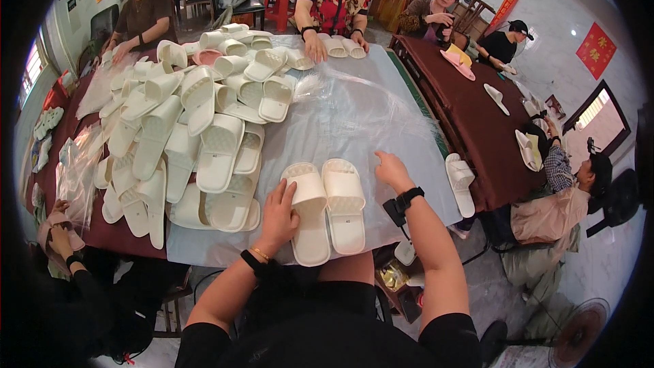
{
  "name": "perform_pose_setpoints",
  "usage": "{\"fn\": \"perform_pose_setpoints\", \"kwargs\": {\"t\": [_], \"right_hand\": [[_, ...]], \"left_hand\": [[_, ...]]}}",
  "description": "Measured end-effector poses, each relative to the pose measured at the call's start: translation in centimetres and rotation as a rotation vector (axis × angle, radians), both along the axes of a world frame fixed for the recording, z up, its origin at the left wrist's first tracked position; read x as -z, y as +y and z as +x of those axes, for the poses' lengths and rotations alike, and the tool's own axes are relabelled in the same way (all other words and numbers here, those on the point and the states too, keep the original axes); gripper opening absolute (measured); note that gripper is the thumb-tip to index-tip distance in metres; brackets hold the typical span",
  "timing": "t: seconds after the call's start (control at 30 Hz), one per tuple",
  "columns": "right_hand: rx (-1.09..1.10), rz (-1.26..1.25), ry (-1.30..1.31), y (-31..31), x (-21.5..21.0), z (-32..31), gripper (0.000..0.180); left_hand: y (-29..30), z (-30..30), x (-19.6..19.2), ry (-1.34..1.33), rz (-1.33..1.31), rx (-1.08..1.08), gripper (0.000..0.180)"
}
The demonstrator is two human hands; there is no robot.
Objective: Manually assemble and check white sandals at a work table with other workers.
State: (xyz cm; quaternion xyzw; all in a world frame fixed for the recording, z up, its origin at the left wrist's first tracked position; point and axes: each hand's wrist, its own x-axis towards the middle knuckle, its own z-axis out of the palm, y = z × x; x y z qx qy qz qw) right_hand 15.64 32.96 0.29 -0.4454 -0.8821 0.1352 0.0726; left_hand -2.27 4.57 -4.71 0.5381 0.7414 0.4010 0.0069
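Note:
A pair of white slippers [344, 203] lies side by side before me at the near edge of the covered table, straps away from me. My left hand [275, 215] rests against the left slipper's [310, 221] outer side, its fingers stretched out rather than wrapped round it. To the right of the pair, my right hand [394, 172] hovers over the sheet with its index finger extended; I see nothing in it. A large heap of white slippers [197, 116] covers the table's left side. One single slipper [461, 184] lies at the right edge.
Clear plastic film [368, 99] spreads over the pale sheet [409, 204]. Across the table a person [334, 0] touches another pair of slippers [340, 46]. A brown-covered table [470, 123] with several slippers stands to the right, with people around it. A person's hand [60, 235] shows at lower left.

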Motion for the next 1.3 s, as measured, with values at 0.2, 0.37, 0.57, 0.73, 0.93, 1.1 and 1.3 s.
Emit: {"fn": "perform_pose_setpoints", "kwargs": {"t": [0.2,0.37,0.57,0.73,0.93,1.1,1.3], "right_hand": [[-0.036,0.164,0.028,1.3,3.1,-2.0,0.031],[-0.034,0.119,0.042,1.2,3.8,-2.3,0.017],[-0.03,0.309,0.405,1.5,-0.1,-0.9,0.012],[-0.172,-0.06,0.588,1.5,-1.5,1.3,0.015],[-0.006,-0.184,0.699,0.2,-1.7,3.4,0.015],[-0.075,-0.35,0.694,-5.2,-4.9,1.3,0.015],[-0.414,-0.191,0.389,-11.4,-3.6,0.0,0.017]], "left_hand": [[-0.3,0.0,0.4,-0.018,0.024,-0.004,0.066],[-0.2,0.2,0.5,-0.011,0.025,-0.015,0.066],[-0.4,0.3,0.1,-0.02,0.031,-0.029,0.066],[-0.2,0.5,0.0,-0.028,0.033,-0.031,0.066],[0.0,0.5,0.0,-0.03,0.035,-0.012,0.065],[-0.9,1.8,-4.3,0.111,0.083,-0.099,0.055],[2.7,3.8,-5.9,-0.872,-0.08,0.154,0.026]]}}
